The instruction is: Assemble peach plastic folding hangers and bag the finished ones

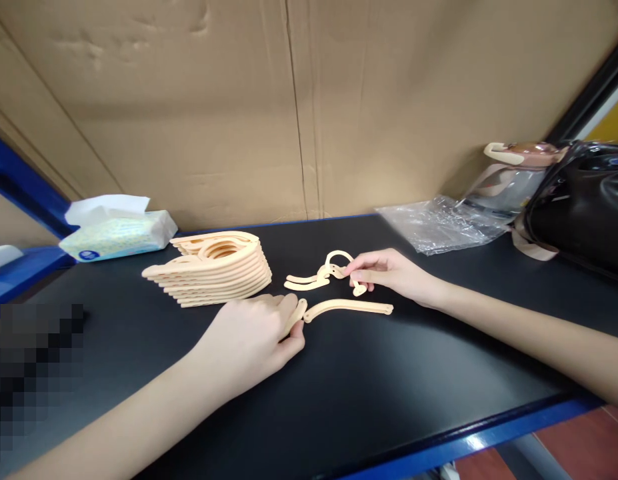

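My left hand (261, 327) is closed on a cream plastic hanger arm, whose rounded end shows between the thumb and fingers. Just right of those fingertips lies a second curved hanger arm (346, 306), close to or touching the held one; I cannot tell if they are joined. My right hand (383, 275) pinches a cream hanger hook piece (333, 270) with a curved hook and short arms pointing left. Part of it is hidden behind the fingers. Beyond my left hand stands a stack of folded cream hangers (216, 273).
A tissue pack (121, 233) sits at the back left of the black table (389, 387). Clear plastic wrap (439, 223), a water bottle (511, 180) and a black bag (581, 207) are at the back right. A cardboard wall (213, 120) rises behind.
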`<state>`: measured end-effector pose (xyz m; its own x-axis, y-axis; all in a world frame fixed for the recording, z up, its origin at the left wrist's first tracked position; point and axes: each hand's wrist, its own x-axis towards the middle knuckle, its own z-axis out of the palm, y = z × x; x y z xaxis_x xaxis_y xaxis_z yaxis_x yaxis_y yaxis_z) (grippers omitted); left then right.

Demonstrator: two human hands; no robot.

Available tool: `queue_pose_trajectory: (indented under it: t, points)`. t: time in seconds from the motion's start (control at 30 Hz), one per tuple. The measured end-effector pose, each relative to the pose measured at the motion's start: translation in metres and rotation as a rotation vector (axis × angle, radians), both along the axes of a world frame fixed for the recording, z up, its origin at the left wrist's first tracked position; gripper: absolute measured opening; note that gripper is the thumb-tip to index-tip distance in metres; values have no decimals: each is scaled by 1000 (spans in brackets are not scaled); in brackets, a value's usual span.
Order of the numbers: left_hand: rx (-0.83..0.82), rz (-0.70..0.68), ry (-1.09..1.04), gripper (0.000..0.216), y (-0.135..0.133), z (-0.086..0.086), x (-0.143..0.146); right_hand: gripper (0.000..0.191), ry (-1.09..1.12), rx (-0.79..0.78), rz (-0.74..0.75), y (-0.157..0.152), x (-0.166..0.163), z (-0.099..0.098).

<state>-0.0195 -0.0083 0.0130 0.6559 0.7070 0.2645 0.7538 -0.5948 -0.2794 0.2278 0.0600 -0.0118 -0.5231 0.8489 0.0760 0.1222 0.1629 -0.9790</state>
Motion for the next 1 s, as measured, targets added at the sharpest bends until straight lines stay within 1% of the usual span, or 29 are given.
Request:
queue_pose_trajectory:
  t: [0.1, 0.2, 0.27, 0.4, 0.5, 0.57, 0.7, 0.77, 0.9, 1.0]
  points:
    - [106, -60, -36, 11, 0, -4, 2, 25, 0, -26, -34, -2, -1, 2]
    - [190, -117, -86, 14, 1, -8, 4, 28, 9, -55, -45, -4, -1, 3]
    - [203, -151, -129, 17, 3, -11, 5, 28, 28, -67, -26, -5, 1, 3]
    - [106, -197, -197, 20, 7, -16, 4, 25, 111, -127, 43, -5, 2, 1]
    - [5, -198, -237, 20, 9, -18, 3, 23, 149, -163, 52, -5, 2, 0]
    - [-31, -190, -279, 19, 9, -17, 2, 23, 154, -176, 54, -5, 2, -1]
    - [-39, -229, -351, 14, 9, -15, 3, 26, 133, -192, 50, -4, 4, -1]
    - [-38, -257, -371, 16, 9, -14, 3, 27, 112, -198, 56, -4, 5, 0]
    - [-38, -289, -336, 20, 10, -14, 3, 22, 108, -175, 98, -5, 4, 2]
    - [-14, -318, -302, 24, 12, -13, 2, 21, 128, -163, 102, -5, 3, 2]
